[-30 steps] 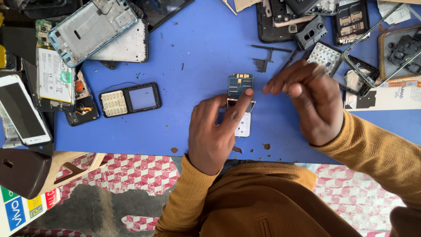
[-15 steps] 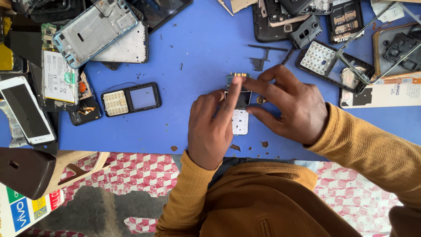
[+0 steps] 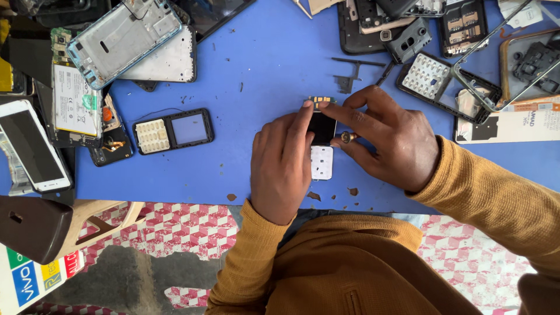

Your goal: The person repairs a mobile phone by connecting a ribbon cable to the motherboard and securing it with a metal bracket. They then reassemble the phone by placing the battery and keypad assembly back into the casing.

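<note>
Right now the left hand [image 3: 283,166] lies flat, fingers pressing down on a small keypad phone [image 3: 321,140] on the blue table [image 3: 262,64], while the right hand [image 3: 388,137] pinches its edge, a small brass part [image 3: 348,137] just beside; farther off, a loose keypad frame [image 3: 173,130] and scattered phone shells [image 3: 125,35]

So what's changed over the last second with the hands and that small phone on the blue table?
The right hand came down from above the small phone and now grips its right edge, thumb by a small brass part. The left hand slid up, its fingers now pressing the phone's top. The phone stayed on the blue table, and the keypad frame did not move.
</note>
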